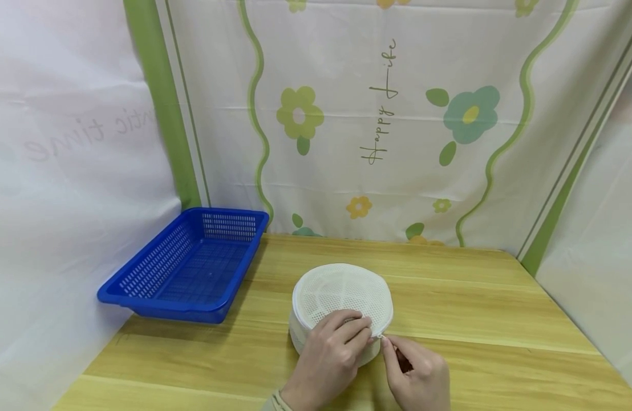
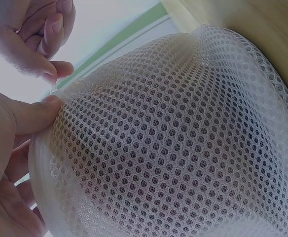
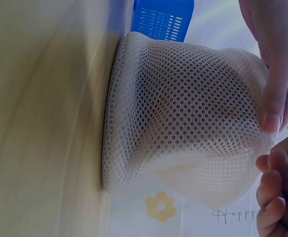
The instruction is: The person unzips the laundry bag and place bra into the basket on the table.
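Observation:
A white round mesh laundry bag (image 1: 347,288) stands on the wooden table, its flat lid facing up and a zipper running round the lid's edge. My left hand (image 1: 330,355) grips the bag's near rim, fingers over the lid and thumb (image 2: 40,114) against the mesh side. Just right of it, my right hand (image 1: 417,374) pinches the small white zipper pull (image 1: 380,335) between thumb and forefinger. The right wrist view shows the mesh side wall (image 3: 193,98) creased and bulging. Through the holes the inside looks dark.
A blue plastic basket (image 1: 225,285) with slotted walls stands at the table's left side, behind and left of the bag. Wooden tabletop (image 1: 490,302) extends to the right. A flower-printed white curtain (image 1: 336,177) hangs behind the table, with more white cloth at both sides.

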`<state>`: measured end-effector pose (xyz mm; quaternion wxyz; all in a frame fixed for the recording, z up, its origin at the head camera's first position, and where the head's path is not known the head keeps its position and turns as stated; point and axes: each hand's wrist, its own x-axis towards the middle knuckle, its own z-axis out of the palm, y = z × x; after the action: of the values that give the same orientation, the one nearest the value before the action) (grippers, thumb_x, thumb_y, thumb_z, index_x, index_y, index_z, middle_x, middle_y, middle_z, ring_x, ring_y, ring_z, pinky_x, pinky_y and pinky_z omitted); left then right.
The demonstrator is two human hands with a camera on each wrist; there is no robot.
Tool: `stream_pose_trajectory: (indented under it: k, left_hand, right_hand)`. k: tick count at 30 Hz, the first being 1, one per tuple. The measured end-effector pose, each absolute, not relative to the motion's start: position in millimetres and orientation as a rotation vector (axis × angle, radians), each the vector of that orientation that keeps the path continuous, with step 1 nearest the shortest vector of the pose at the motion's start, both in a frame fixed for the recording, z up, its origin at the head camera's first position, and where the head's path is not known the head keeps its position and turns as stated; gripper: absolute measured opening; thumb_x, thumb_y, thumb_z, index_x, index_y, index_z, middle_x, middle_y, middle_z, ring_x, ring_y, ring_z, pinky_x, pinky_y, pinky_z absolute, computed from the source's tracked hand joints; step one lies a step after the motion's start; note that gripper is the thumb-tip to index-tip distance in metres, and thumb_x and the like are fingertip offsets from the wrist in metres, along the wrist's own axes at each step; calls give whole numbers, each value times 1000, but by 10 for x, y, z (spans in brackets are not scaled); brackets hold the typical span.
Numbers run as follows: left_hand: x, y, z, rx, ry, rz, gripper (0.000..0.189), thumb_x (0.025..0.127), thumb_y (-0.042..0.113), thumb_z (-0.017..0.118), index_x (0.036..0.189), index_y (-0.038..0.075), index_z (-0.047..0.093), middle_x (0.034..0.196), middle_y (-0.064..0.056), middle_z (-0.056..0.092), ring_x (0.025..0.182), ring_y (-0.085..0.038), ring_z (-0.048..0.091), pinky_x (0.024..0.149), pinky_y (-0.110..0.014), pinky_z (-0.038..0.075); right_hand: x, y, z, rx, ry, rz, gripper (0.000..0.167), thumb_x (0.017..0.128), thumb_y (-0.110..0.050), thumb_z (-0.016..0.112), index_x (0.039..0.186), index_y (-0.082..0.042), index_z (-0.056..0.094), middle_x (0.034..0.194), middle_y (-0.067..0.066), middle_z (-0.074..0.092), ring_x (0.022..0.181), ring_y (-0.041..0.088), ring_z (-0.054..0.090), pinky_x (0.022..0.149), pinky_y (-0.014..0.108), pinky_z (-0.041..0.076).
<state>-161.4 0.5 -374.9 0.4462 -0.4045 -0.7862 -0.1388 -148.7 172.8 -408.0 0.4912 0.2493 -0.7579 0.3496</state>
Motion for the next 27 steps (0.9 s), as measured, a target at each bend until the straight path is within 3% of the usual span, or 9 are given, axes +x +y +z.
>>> stream_pose_trajectory:
  k: [4,9,19,23,27]
  left_hand:
    - [-1618,6,-3749,-1001,-1927,-335,28,101,14,52,87,10,76,100,-1,71,99,-17,64,92,-28,52]
    - [-1619,9,-3746,-1004,-1927,-338,25,100,14,55,88,9,76,100,-1,71,99,-17,64,93,-29,51]
    - [-1615,11,-3738,-1010,-1940,-333,21,98,13,58,89,9,76,101,-1,71,100,-17,64,93,-29,51]
    - [-1608,9,-3734,-1008,-1963,-360,8,90,11,69,90,7,77,101,-2,72,100,-18,64,94,-29,50]
    - [-1605,7,-3735,-1003,-1978,-375,10,84,12,77,92,7,77,102,-3,71,102,-19,63,96,-29,49]
  right_hand:
    - [-1482,1747,-4091,585,-1852,865,6,78,-3,69,75,-4,75,57,-11,53,46,-5,41,38,11,36]
    - [-1480,1763,-4088,537,-1873,901,6,72,5,73,73,-1,74,54,-9,53,45,-4,41,37,11,36]
    - [-1490,1793,-4080,466,-1908,887,8,72,3,74,73,-5,74,55,-14,50,45,-4,41,38,11,37]
    - [-1498,1786,-4077,537,-1896,887,5,77,1,71,74,-2,74,56,-11,52,46,-4,42,38,10,37]
    - [-1520,1763,-4080,621,-1851,861,23,92,-14,63,76,-1,74,56,-9,54,46,-5,41,38,9,36]
